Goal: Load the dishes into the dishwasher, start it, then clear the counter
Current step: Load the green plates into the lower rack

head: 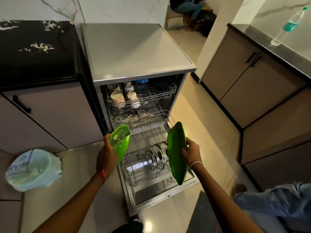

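Observation:
The dishwasher [138,52] stands open with its door down and its lower rack [143,142] pulled out. My left hand [106,157] grips a green leaf-shaped plate [120,140] at the rack's left edge. My right hand [191,152] holds a larger green leaf-shaped plate [176,153] on edge over the rack's right side. Glass lids [155,157] stand in the lower rack. Several cups [117,98] sit in the upper rack.
A black counter [37,47] lies to the left, and a bin with a pale liner [33,169] stands on the floor below it. A water bottle [287,26] lies on the right counter. Another person's jeans-clad leg [276,202] is at the lower right.

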{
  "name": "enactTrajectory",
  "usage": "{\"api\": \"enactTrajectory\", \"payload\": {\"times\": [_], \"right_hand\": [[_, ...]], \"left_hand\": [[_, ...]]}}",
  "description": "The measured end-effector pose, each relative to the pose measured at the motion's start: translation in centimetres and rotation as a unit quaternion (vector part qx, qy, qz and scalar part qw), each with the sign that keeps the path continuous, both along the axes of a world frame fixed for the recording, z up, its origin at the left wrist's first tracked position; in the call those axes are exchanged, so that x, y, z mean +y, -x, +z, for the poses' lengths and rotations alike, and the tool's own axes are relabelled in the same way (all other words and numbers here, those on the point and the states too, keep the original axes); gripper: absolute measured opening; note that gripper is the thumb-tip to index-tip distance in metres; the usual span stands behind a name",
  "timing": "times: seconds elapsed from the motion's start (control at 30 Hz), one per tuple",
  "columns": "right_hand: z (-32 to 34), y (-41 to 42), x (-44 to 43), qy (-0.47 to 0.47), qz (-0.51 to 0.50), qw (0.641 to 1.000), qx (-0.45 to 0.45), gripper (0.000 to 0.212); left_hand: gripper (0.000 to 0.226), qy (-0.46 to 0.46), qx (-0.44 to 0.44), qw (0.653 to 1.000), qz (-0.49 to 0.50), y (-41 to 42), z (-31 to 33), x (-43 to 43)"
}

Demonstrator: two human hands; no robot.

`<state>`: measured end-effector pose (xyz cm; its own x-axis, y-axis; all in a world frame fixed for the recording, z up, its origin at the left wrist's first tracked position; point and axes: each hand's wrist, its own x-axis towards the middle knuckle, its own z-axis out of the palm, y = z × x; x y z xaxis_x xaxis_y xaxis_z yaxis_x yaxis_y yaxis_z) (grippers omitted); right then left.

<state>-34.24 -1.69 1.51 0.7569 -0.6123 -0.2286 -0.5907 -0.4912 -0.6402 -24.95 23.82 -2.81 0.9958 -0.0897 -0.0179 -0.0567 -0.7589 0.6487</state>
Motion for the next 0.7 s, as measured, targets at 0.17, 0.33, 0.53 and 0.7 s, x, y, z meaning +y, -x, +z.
{"api": "enactTrajectory", "payload": {"times": [0.17,0.33,0.53,0.7], "right_hand": [[-1.4,-4.5,-1.6,0.010,0.025,1.000,0.005,0.036],[-5.0,-9.1,-2.8,0.027,0.058,0.998,0.000,0.045],[-14.5,-16.0,-5.6,0.026,0.087,0.996,-0.014,0.051],[-24.1,-22.4,-8.3,0.027,0.098,0.995,-0.016,0.047]], "left_hand": [[0.049,0.008,0.011,1.000,-0.011,-2.6,-1.5,-1.6],[0.051,0.027,0.020,0.999,0.029,-4.9,-4.6,-3.2],[0.044,0.046,0.008,0.996,0.080,-8.9,-14.1,-6.4],[0.043,0.065,-0.002,0.992,0.109,-12.6,-22.8,-9.2]]}}
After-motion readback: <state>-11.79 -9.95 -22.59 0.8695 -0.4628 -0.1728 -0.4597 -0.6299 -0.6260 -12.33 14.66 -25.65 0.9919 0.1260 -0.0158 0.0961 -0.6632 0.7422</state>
